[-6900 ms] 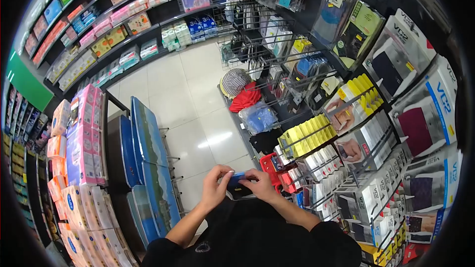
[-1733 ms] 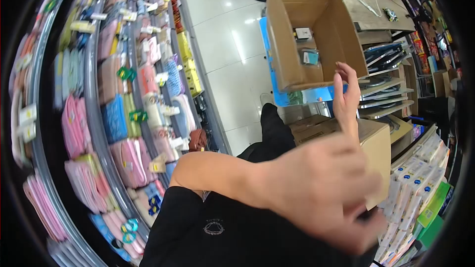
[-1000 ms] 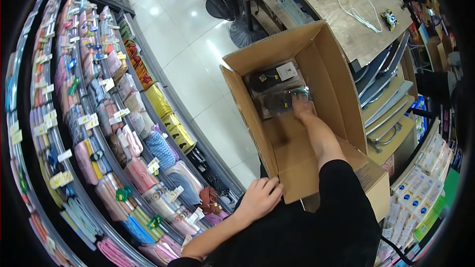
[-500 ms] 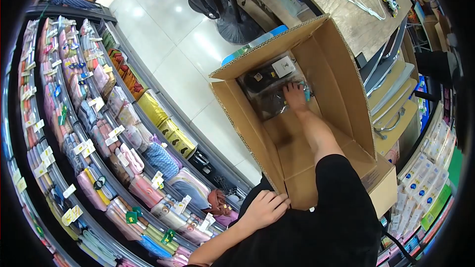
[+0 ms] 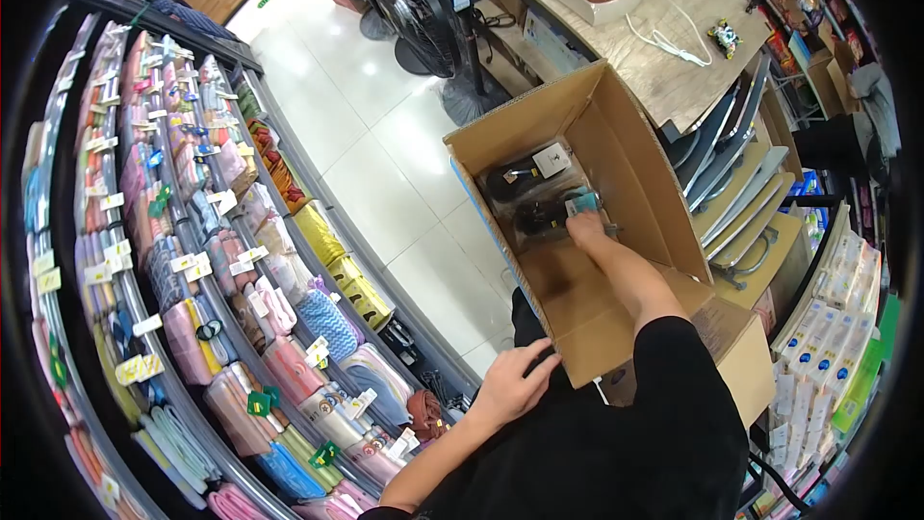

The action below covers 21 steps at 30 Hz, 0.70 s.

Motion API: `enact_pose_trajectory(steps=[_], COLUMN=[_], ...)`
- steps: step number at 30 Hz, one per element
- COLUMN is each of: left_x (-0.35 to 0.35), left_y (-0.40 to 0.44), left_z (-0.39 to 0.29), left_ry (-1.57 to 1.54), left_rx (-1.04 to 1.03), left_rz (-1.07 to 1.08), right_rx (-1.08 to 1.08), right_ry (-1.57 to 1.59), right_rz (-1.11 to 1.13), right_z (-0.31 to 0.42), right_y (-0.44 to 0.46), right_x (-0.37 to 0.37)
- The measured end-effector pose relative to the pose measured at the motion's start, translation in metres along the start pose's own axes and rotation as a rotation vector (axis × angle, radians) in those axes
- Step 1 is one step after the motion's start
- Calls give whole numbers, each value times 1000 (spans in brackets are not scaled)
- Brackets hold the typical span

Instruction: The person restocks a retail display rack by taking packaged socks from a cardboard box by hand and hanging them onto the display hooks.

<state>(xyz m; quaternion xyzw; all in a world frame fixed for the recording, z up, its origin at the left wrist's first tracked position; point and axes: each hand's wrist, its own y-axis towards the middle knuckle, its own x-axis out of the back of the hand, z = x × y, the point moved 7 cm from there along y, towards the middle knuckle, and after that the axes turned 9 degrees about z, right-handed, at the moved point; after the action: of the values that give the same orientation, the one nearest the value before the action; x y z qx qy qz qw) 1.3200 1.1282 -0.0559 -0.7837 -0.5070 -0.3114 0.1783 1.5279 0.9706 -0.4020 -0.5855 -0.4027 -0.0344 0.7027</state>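
Note:
An open cardboard box [image 5: 664,197] lies tilted before me. Inside, my right hand [image 5: 587,228] is closed at the near edge of a clear packet with a teal label [image 5: 581,203] and dark contents. Its fingertips are partly hidden. Just beyond lies another clear packet with a dark item [image 5: 508,179] and a white tag [image 5: 551,161]. My left hand [image 5: 518,383] is beside the box's near left corner, palm down, its fingers apart and holding nothing.
Shelves of folded towels [image 5: 279,366] run along the left. Black fans [image 5: 409,10] stand on the tiled floor [image 5: 385,173]. A wooden table [image 5: 664,67] is beyond the box, folded boards [image 5: 751,202] stand at its right, and a closed carton [image 5: 736,366] sits below.
The view has shifted. My right hand has gone from lying spread over the packets to closing at the teal-labelled one. My left hand's fingers have come off the box corner and spread.

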Motion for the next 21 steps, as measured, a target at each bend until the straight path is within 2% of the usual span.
enact_pose_trajectory(steps=[3, 6, 8, 11, 13, 15, 16, 17, 19, 21], left_x=[8, 7, 9, -7, -19, -26, -29, -32, -45, -63], left_y=[-27, -57, -79, -111, -128, -140, -142, -146, -152, -156], left_z=[-10, -25, -33, -51, -72, -95, -107, -124, -155, -193], left_ry=[14, 39, 15, 17, 6, 3, -16, 42, 90, 267], left_rx=[40, 52, 71, -8, -55, -96, -123, -169, -240, -412], left_rz=[-197, -249, -386, -401, -357, -388, -379, -378, -350, -364], right_rx=[45, -41, -59, -31, -15, 133, 180, 149, 409, 519], right_ry=[122, 206, 152, 125, 252, 411, 445, 449, 551, 657], right_rz=[-76, -31, -171, -329, -422, -481, -417, -420, -465, -486], right_z=[2, 6, 0, -1, -5, -2, 4, 5, 27, 42], right_y=[-39, -106, -153, -265, -345, -418, -448, -470, -512, -533], right_x=[24, 74, 110, 151, 164, 159, 151, 138, 105, 60])
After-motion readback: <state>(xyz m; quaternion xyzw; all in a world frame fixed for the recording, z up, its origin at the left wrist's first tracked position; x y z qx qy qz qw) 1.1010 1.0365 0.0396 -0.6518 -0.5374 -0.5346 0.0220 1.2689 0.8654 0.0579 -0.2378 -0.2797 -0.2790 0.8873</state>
